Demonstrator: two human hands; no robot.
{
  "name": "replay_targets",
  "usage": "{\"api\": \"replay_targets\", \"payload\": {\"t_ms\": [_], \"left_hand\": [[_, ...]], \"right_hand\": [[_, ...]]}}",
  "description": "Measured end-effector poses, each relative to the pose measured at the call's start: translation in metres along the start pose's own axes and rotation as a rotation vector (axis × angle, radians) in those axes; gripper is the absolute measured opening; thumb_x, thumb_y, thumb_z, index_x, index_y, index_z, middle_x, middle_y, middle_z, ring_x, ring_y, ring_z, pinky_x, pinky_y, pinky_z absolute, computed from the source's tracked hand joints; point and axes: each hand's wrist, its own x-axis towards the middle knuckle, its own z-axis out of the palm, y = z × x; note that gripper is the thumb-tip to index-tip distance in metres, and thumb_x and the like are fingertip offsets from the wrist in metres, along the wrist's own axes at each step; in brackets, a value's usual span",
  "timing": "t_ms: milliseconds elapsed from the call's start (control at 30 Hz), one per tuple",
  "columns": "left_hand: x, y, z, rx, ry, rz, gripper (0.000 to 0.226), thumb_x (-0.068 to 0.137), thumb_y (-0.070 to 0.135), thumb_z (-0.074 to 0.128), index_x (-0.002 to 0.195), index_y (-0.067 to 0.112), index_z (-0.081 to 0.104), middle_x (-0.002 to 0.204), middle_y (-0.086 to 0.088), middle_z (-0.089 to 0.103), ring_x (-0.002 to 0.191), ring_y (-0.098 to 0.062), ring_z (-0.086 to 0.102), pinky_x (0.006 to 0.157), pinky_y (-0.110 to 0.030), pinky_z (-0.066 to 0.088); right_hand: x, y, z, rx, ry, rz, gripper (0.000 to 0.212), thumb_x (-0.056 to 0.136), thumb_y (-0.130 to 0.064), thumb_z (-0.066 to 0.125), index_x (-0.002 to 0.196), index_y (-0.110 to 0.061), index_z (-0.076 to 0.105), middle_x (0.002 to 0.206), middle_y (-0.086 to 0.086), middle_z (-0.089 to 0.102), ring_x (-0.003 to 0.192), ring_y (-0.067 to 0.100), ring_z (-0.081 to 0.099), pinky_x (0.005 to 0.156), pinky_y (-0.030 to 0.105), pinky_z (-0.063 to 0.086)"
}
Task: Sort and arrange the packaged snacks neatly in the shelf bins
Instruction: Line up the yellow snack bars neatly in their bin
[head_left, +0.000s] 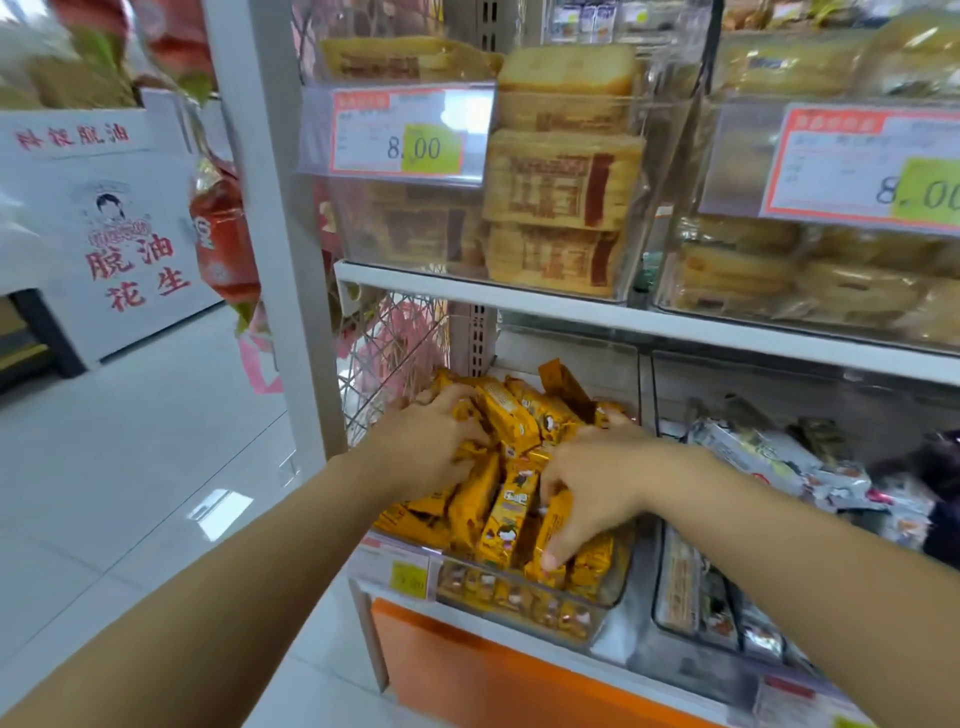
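A clear plastic bin (524, 603) on the lower shelf holds several yellow snack packets (506, 415) heaped in a loose pile. My left hand (431, 441) lies on the left side of the pile, fingers curled round a few packets. My right hand (592, 483) reaches in from the right, fingers curled over a yellow packet (553, 525) with the thumb pressed near the bin's front wall. The packets under both palms are hidden.
A neighbouring clear bin (675, 587) to the right holds silver-white packets (769, 457). The shelf above carries bins of tan cake packs (561, 176) behind 8.00 price tags (400, 135). A white shelf post (280, 218) stands left, with tiled floor (130, 493) and a white peanut box (104, 234) beyond.
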Motion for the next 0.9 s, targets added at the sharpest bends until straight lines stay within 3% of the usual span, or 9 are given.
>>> {"api": "replay_targets", "payload": {"t_ms": [67,200,300,367,500,633,733,833,900], "left_hand": [[0.001,0.000,0.003,0.007,0.006,-0.013,0.041,0.093,0.045,0.047,0.134,0.042,0.046,0.155,0.003,0.013,0.131,-0.028,0.038,0.104,-0.048,0.035],[0.000,-0.002,0.003,-0.040,-0.014,-0.030,0.056,0.091,0.055,0.047,0.143,0.042,0.033,0.156,0.004,0.011,0.135,-0.028,0.034,0.107,-0.050,0.033],[-0.007,-0.008,-0.006,-0.050,-0.161,-0.021,0.074,0.081,0.064,0.056,0.145,0.044,0.025,0.159,0.007,-0.005,0.143,-0.032,0.019,0.112,-0.051,0.026],[-0.011,-0.011,-0.011,-0.029,-0.219,-0.030,0.076,0.081,0.061,0.059,0.146,0.046,0.022,0.159,0.007,-0.010,0.143,-0.033,0.016,0.112,-0.049,0.028],[-0.008,-0.009,-0.006,-0.005,-0.123,-0.044,0.065,0.088,0.053,0.056,0.145,0.042,0.028,0.159,0.004,0.008,0.140,-0.031,0.027,0.107,-0.046,0.036],[-0.005,-0.009,0.003,-0.073,0.100,-0.095,0.057,0.094,0.046,0.049,0.146,0.035,0.026,0.152,0.003,0.023,0.122,-0.026,0.049,0.091,-0.039,0.049],[-0.003,-0.011,0.006,-0.118,0.229,-0.111,0.056,0.097,0.032,0.050,0.147,0.035,0.024,0.148,0.001,0.027,0.109,-0.026,0.057,0.080,-0.039,0.052],[-0.002,-0.008,0.007,-0.230,0.160,-0.006,0.051,0.094,0.034,0.053,0.141,0.041,0.035,0.151,0.004,0.025,0.124,-0.022,0.047,0.101,-0.044,0.042],[-0.004,0.002,0.003,-0.170,0.123,0.067,0.042,0.090,0.052,0.044,0.132,0.046,0.047,0.151,0.010,0.026,0.141,-0.020,0.021,0.115,-0.058,0.012]], "right_hand": [[-0.001,-0.002,0.001,-0.004,-0.015,0.001,0.079,0.065,-0.076,0.061,0.128,-0.030,0.053,0.134,-0.002,0.047,0.129,0.025,0.034,0.110,0.056,0.009],[0.001,0.007,0.001,-0.042,-0.004,0.041,0.090,0.065,-0.076,0.061,0.140,-0.030,0.040,0.159,-0.004,0.001,0.143,0.028,0.012,0.114,0.057,0.004],[0.006,0.014,-0.002,-0.016,0.040,0.080,0.090,0.065,-0.074,0.064,0.140,-0.030,0.040,0.159,-0.003,-0.004,0.144,0.029,0.008,0.113,0.059,0.005],[0.009,0.014,-0.005,0.000,0.093,0.096,0.092,0.065,-0.070,0.067,0.142,-0.030,0.039,0.159,-0.002,-0.003,0.143,0.029,0.012,0.113,0.059,0.008],[0.013,0.008,-0.003,0.024,0.213,0.099,0.087,0.067,-0.058,0.072,0.142,-0.037,0.034,0.158,-0.002,0.008,0.139,0.028,0.021,0.112,0.058,0.015],[0.014,0.007,0.007,0.067,0.356,0.106,0.052,0.074,-0.043,0.069,0.124,-0.037,0.055,0.136,-0.004,0.045,0.124,0.023,0.042,0.106,0.052,0.027],[0.010,0.012,0.009,0.116,0.463,0.128,0.029,0.083,-0.023,0.061,0.108,-0.036,0.065,0.119,-0.008,0.057,0.110,0.019,0.053,0.097,0.041,0.035],[0.006,0.018,0.005,0.144,0.433,0.153,0.032,0.090,-0.010,0.052,0.104,-0.035,0.067,0.115,-0.005,0.060,0.105,0.019,0.055,0.090,0.033,0.035],[0.008,0.019,0.004,0.159,0.401,0.078,0.026,0.093,-0.022,0.049,0.109,-0.035,0.067,0.117,-0.008,0.062,0.109,0.017,0.054,0.099,0.037,0.035]]}}
